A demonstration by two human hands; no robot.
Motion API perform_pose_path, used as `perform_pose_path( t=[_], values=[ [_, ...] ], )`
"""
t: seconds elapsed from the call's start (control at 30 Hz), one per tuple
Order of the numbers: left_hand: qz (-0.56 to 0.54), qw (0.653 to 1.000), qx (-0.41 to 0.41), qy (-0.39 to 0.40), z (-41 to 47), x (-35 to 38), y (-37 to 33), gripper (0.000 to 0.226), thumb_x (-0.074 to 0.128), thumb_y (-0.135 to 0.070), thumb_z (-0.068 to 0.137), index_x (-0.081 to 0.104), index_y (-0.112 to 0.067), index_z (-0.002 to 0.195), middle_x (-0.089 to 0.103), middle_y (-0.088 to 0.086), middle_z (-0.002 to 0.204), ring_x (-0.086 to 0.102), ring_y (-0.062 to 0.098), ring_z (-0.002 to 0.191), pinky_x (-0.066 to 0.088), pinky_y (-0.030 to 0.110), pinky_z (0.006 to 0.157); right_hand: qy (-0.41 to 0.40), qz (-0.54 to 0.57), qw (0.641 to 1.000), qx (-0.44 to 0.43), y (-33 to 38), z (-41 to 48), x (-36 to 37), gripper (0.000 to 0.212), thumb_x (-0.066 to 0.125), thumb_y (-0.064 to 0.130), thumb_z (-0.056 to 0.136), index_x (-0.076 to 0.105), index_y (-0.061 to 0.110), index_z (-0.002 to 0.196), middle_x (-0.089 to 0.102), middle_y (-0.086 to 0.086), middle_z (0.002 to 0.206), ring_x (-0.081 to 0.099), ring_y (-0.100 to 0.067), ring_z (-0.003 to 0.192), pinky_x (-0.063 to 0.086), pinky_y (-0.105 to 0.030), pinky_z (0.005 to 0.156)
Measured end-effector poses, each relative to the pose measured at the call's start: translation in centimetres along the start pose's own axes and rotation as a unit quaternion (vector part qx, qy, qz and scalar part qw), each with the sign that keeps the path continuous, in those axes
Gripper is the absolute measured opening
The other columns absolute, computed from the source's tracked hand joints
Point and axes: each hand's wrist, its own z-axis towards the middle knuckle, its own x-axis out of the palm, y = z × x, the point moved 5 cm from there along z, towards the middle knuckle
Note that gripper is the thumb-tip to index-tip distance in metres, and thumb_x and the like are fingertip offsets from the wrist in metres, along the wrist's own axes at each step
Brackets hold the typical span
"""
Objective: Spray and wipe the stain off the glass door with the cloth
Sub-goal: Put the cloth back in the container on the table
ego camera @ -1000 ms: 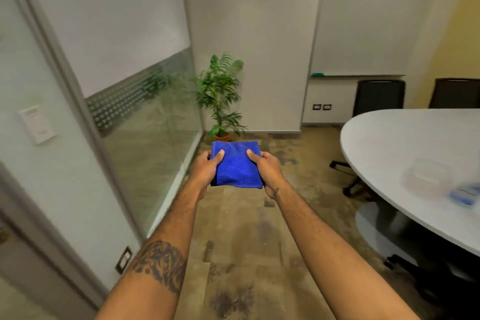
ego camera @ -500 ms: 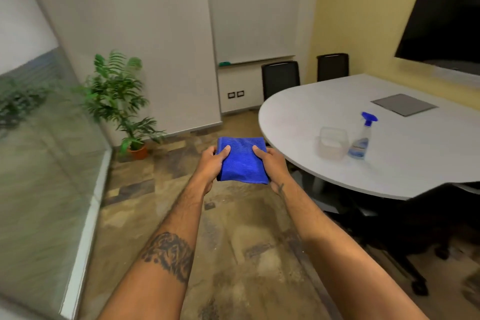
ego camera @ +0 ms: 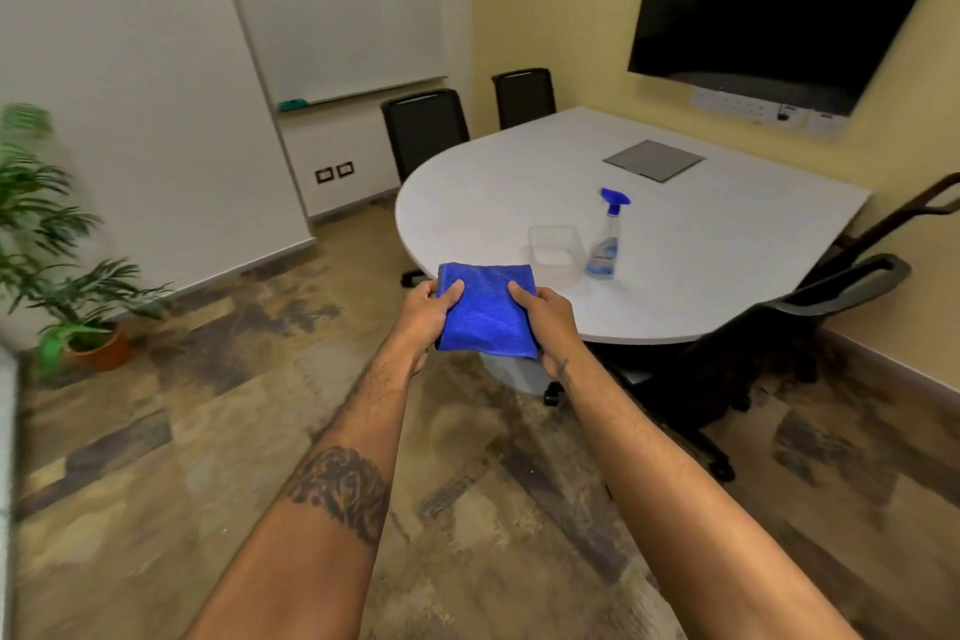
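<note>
A folded blue cloth (ego camera: 488, 309) is held out in front of me, just before the table's near edge. My left hand (ego camera: 423, 314) grips its left side and my right hand (ego camera: 548, 317) grips its right side, thumbs on top. A clear spray bottle (ego camera: 605, 244) with a blue trigger head stands upright on the white table (ego camera: 701, 250), beyond and to the right of the cloth. The glass door is out of the frame except for a thin strip at the far left edge.
A clear plastic container (ego camera: 555, 252) sits left of the bottle. Black office chairs (ego camera: 769, 343) surround the table. A potted plant (ego camera: 67, 286) stands at the left wall. A dark screen (ego camera: 779, 5) hangs on the yellow wall, and a grey mat (ego camera: 654, 160) lies on the table.
My view has swung right, away from the glass door and toward the table. Both hands still hold the cloth the same way, now closer to the table's edge.
</note>
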Motion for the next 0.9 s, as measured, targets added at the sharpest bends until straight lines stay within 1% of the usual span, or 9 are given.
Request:
perform_pose_path(
  t=[0.07,0.17,0.23,0.3,0.37,0.5,0.63,0.73,0.9],
  values=[
    [-0.004,1.000,-0.013,0.017,2.0,1.7,0.3,0.037,0.069,-0.030,0.094,0.060,-0.010,0.123,0.072,0.008,0.113,0.073,0.025,0.101,0.061,0.036,0.077,-0.015,-0.004,1.000,-0.001,0.2,1.9,-1.4,0.022,0.068,0.034,0.091,0.065,0.013,0.099,0.073,-0.008,0.103,0.072,-0.025,0.090,0.061,-0.041,0.080],
    [-0.004,0.999,-0.032,0.043,5.3,4.1,0.7,0.055,0.080,-0.029,0.080,0.060,-0.009,0.127,0.073,0.010,0.115,0.074,0.026,0.099,0.061,0.044,0.086,-0.032,-0.009,0.999,-0.003,0.5,5.4,-3.6,0.022,0.069,0.034,0.091,0.066,0.013,0.098,0.073,-0.008,0.103,0.071,-0.025,0.091,0.061,-0.040,0.081],
    [0.013,0.997,-0.047,0.061,7.7,5.8,0.9,0.061,0.082,-0.023,0.074,0.059,-0.010,0.129,0.073,0.011,0.116,0.075,0.027,0.098,0.062,0.044,0.085,-0.043,-0.024,0.999,-0.006,0.7,8.3,-5.1,0.028,0.068,0.036,0.090,0.066,0.013,0.105,0.073,-0.008,0.106,0.071,-0.025,0.093,0.060,-0.039,0.082],
    [0.023,0.996,-0.052,0.072,10.0,7.6,0.8,0.058,0.080,-0.013,0.076,0.057,-0.012,0.130,0.072,0.010,0.116,0.075,0.027,0.097,0.062,0.042,0.082,-0.050,-0.041,0.998,-0.003,1.0,11.2,-6.7,0.035,0.067,0.039,0.090,0.064,0.012,0.113,0.071,-0.005,0.108,0.069,-0.022,0.094,0.059,-0.034,0.079],
    [0.030,0.995,-0.061,0.080,12.2,9.3,0.9,0.060,0.079,-0.008,0.077,0.054,-0.015,0.132,0.070,0.009,0.118,0.074,0.027,0.099,0.060,0.045,0.089,-0.050,-0.048,0.998,0.002,1.3,14.3,-8.0,0.039,0.067,0.041,0.090,0.063,0.012,0.117,0.069,-0.004,0.110,0.068,-0.021,0.096,0.057,-0.032,0.077],
    [0.028,0.993,-0.078,0.086,16.5,12.0,1.1,0.065,0.078,-0.003,0.076,0.053,-0.014,0.135,0.070,0.007,0.119,0.071,0.025,0.105,0.056,0.049,0.097,-0.048,-0.052,0.997,0.017,1.3,19.7,-10.1,0.039,0.069,0.042,0.088,0.066,0.013,0.115,0.071,-0.005,0.110,0.068,-0.022,0.097,0.060,-0.037,0.084],
    [0.030,0.992,-0.086,0.082,20.1,14.3,1.3,0.062,0.074,0.001,0.080,0.053,-0.014,0.136,0.069,0.006,0.117,0.070,0.023,0.105,0.056,0.047,0.098,-0.040,-0.043,0.998,0.033,1.2,23.9,-11.7,0.037,0.070,0.041,0.086,0.065,0.014,0.112,0.072,-0.004,0.106,0.070,-0.023,0.095,0.060,-0.038,0.082],
    [0.037,0.992,-0.094,0.082,22.7,15.7,1.5,0.058,0.072,0.001,0.083,0.053,-0.013,0.135,0.070,0.005,0.116,0.071,0.022,0.103,0.059,0.043,0.092,-0.037,-0.042,0.998,0.042,1.1,26.8,-12.7,0.037,0.071,0.041,0.085,0.066,0.015,0.110,0.072,-0.003,0.106,0.070,-0.023,0.096,0.060,-0.040,0.084],
    [0.064,0.990,-0.095,0.080,27.2,17.7,1.4,0.050,0.070,-0.002,0.088,0.050,-0.012,0.133,0.068,0.006,0.116,0.071,0.021,0.097,0.059,0.033,0.070,-0.030,-0.043,0.997,0.050,1.4,31.5,-14.0,0.034,0.074,0.034,0.083,0.067,0.014,0.110,0.073,-0.005,0.106,0.070,-0.023,0.097,0.060,-0.039,0.084]
  ],
)
